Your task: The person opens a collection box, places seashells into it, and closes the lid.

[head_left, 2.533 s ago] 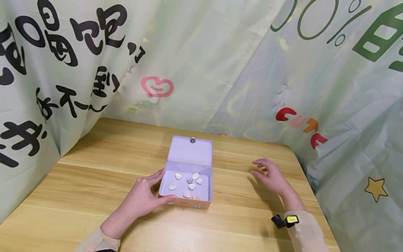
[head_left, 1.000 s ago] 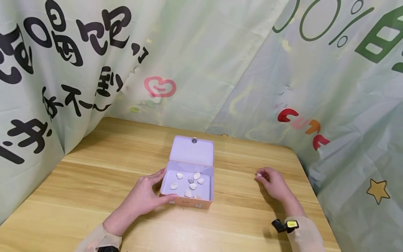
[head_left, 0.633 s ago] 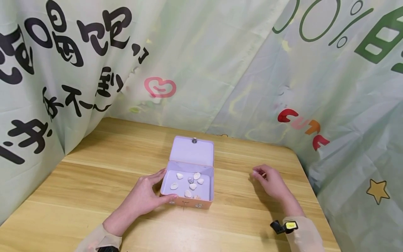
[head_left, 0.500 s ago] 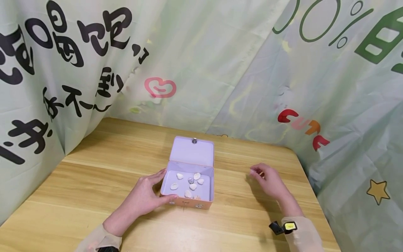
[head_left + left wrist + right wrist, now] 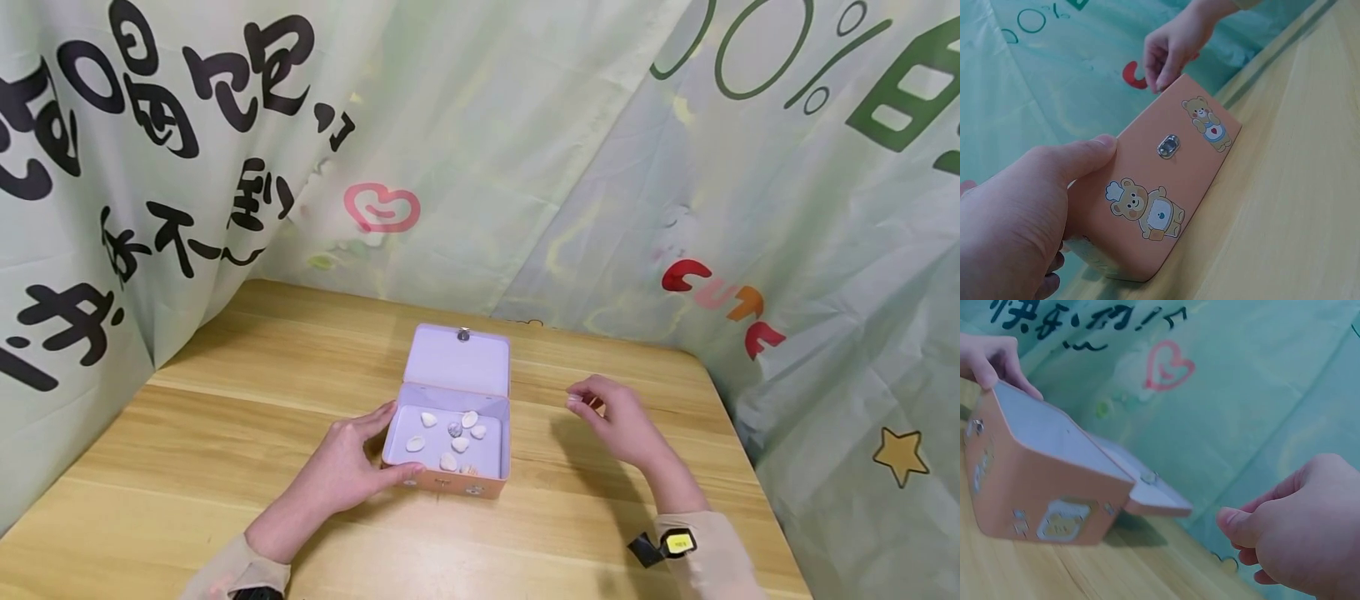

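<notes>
A hinged tin box (image 5: 450, 483), lilac inside and orange with bear pictures outside, stands on the table with its lid (image 5: 456, 360) laid back. Several white seashells (image 5: 460, 445) and a grey spiral shell (image 5: 454, 429) lie scattered on its floor. My left hand (image 5: 339, 468) grips the box's left side, thumb on the front rim; the left wrist view has the front clasp (image 5: 1169, 146) just beyond that thumb. To the right of the box, my right hand (image 5: 618, 421) is raised over the table, pinching a small whitish shell (image 5: 573, 398) between thumb and fingers. Fingers mostly hide that shell.
The wooden table (image 5: 300, 367) extends around the box on all sides. Behind it and along both sides hangs a pale green printed curtain (image 5: 480, 167), which meets the table's back edge.
My right hand came down to the table on the right, took a small whitish shell, then rose and moved left toward the box. The left hand has kept its hold on the box.
</notes>
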Tool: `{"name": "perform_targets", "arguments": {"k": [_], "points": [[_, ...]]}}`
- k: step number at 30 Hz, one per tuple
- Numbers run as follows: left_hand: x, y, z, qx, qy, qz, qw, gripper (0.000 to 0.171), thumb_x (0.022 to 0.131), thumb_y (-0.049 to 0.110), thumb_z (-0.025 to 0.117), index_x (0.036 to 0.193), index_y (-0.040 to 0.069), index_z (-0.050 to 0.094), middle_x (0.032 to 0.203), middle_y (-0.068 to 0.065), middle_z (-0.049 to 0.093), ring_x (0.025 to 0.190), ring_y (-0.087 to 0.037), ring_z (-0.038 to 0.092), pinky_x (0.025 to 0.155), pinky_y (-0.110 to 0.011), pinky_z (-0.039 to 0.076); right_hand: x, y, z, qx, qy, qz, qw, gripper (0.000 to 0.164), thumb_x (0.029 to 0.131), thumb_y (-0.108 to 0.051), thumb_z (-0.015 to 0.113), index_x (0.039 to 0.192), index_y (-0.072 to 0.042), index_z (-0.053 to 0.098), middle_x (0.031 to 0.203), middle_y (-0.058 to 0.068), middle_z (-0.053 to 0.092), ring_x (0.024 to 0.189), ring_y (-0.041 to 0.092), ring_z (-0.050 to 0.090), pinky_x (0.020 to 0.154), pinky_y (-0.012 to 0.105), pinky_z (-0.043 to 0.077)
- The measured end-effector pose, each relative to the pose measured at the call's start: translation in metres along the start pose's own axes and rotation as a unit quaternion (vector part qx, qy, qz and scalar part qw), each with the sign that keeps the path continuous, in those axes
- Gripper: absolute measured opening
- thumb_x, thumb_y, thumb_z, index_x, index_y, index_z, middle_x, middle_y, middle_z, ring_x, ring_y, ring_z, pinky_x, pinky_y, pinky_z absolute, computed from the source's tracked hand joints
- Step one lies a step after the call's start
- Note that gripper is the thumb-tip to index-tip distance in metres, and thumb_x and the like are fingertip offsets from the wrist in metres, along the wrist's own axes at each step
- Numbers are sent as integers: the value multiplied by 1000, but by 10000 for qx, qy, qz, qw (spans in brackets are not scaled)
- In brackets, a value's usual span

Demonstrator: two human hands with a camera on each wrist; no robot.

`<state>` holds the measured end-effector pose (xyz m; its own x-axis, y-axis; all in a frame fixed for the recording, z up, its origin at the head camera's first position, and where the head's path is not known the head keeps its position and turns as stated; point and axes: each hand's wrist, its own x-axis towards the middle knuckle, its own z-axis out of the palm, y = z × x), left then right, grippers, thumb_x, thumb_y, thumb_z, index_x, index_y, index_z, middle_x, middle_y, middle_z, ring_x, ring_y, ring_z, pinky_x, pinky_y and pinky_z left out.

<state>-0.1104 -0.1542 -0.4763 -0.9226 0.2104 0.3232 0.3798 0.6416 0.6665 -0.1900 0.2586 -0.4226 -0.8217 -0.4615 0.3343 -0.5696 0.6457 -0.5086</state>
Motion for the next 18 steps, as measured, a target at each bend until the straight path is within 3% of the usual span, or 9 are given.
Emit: {"name": "perform_targets", "arguments": {"k": [9, 18], "points": [[0, 0, 0, -15, -18, -48, 10000, 110, 74, 70, 86, 146, -7, 57, 146, -22, 57, 133, -41, 56, 108, -55, 46, 15, -27, 10, 179, -83, -229, 9995, 10, 100, -9, 75, 110, -7, 76, 96, -8, 69, 85, 12, 65, 72, 35, 59], [0, -1, 0, -5, -19, -40, 10000, 110, 72, 71, 87, 146, -6, 57, 146, -20, 57, 133, -41, 56, 109, -54, 45, 29, -49, 25, 420, -183, -584, 9972, 10, 98, -5, 77, 108, -6, 76, 97, -6, 69, 87, 12, 64, 75, 43, 60]]}}
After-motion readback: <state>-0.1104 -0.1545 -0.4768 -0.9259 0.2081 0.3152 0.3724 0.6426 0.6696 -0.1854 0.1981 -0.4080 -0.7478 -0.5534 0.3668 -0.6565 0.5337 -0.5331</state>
